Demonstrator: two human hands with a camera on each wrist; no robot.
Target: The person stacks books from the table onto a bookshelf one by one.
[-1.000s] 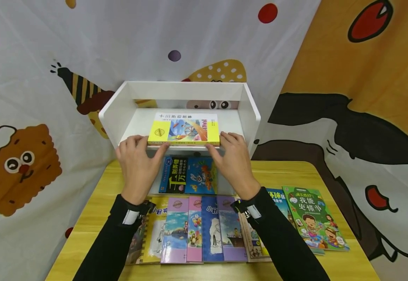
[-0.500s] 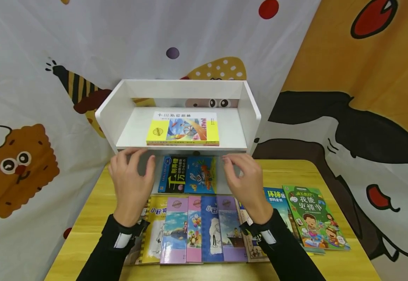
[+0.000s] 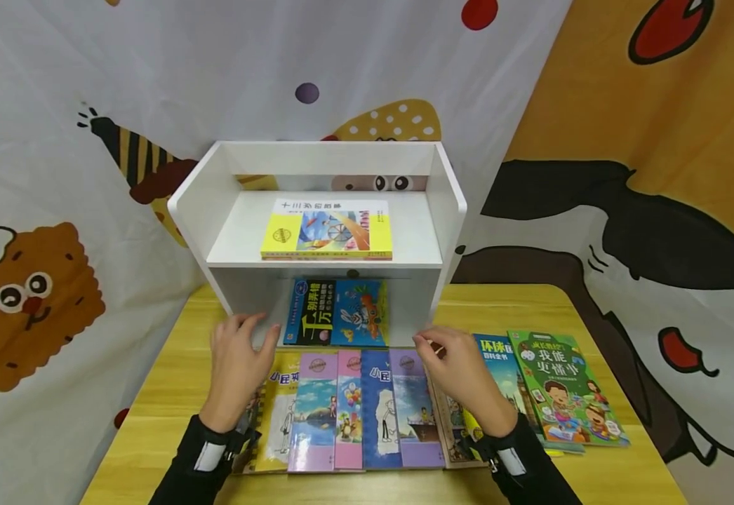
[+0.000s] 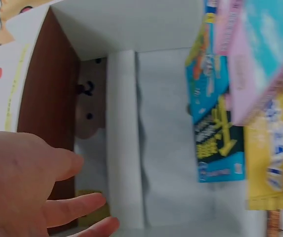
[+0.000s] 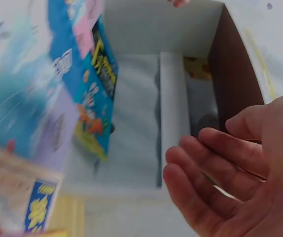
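Observation:
My left hand [image 3: 238, 372] is over the left side of the book row, near the yellow spiral-edged book [image 3: 280, 414], with loosely bent fingers and nothing in them. On the other side my right hand [image 3: 468, 375] hovers by the tan book [image 3: 448, 428], also holding nothing. Between them lie purple, pink and blue books [image 3: 382, 414], side by side. A small stack of yellow books [image 3: 328, 235] lies on the upper shelf of the white bookshelf [image 3: 228, 231]. In its lower compartment are a black book [image 3: 318, 312] and a blue rabbit book [image 3: 361, 313].
At the right of the wooden table [image 3: 499, 301], a green book [image 3: 569, 389] partly covers a blue book [image 3: 499, 365]. The bookshelf stands at the back against a printed cloth [image 3: 266, 77]. Its side walls rise left and right of the stack.
Both hands have let go of the yellow stack on the upper shelf. They have drawn back and down toward the front row of books. The stack stays on the shelf.

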